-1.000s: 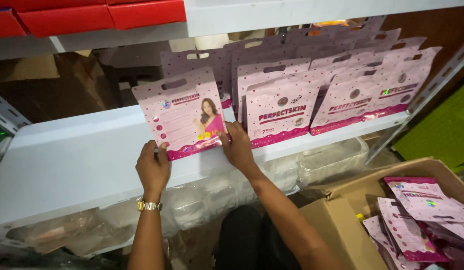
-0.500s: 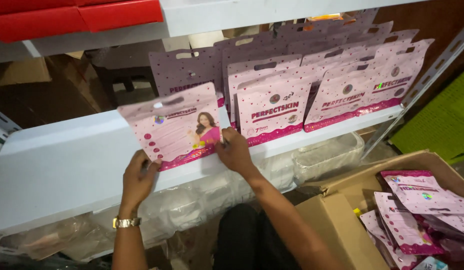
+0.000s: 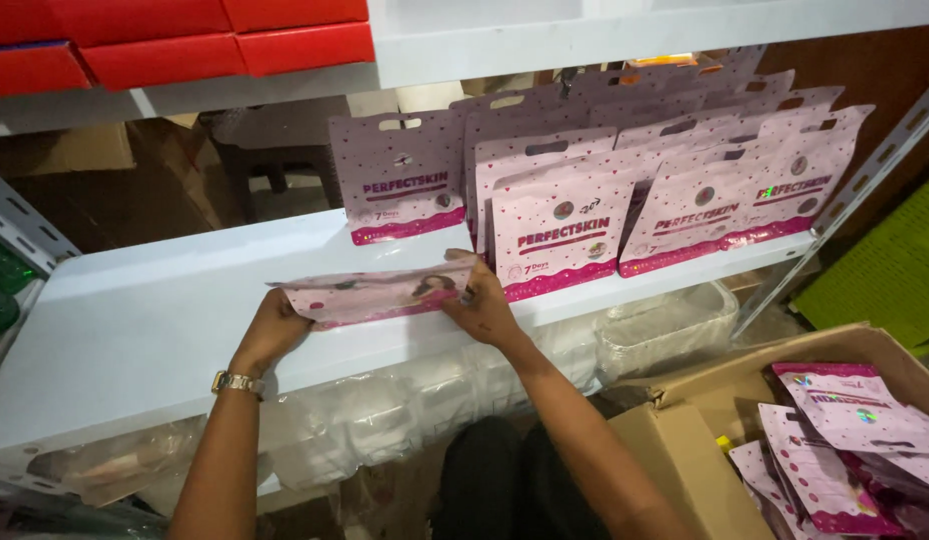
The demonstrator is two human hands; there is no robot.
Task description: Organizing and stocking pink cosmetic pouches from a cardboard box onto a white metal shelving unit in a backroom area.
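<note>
Two bare hands grip one pink pouch (image 3: pixel 377 292), tipped back nearly flat, just above the front part of the white shelf (image 3: pixel 135 330). Left hand (image 3: pixel 273 332) clasps the pouch's left end, fingers curled under, thumb on top; gold wristwatch (image 3: pixel 237 383) on that wrist. Right hand (image 3: pixel 485 308) pinches the pouch's right end, fingers spread over its corner. Whether the pouch's lower edge touches the shelf cannot be told.

Behind and to the right: rows of matching pink pouches (image 3: pixel 560 235) standing upright on the same shelf, overlapping, hang-slots at the top. One more upright pouch (image 3: pixel 397 180) stands apart to the left of that group, well behind the held one.

Lower right: open cardboard box (image 3: pixel 685 440) holding loose pink pouches (image 3: pixel 845 440) lying flat. Below the shelf: clear plastic-wrapped containers (image 3: pixel 665 330). Top left: red boxes (image 3: pixel 185 40) on an upper shelf.
</note>
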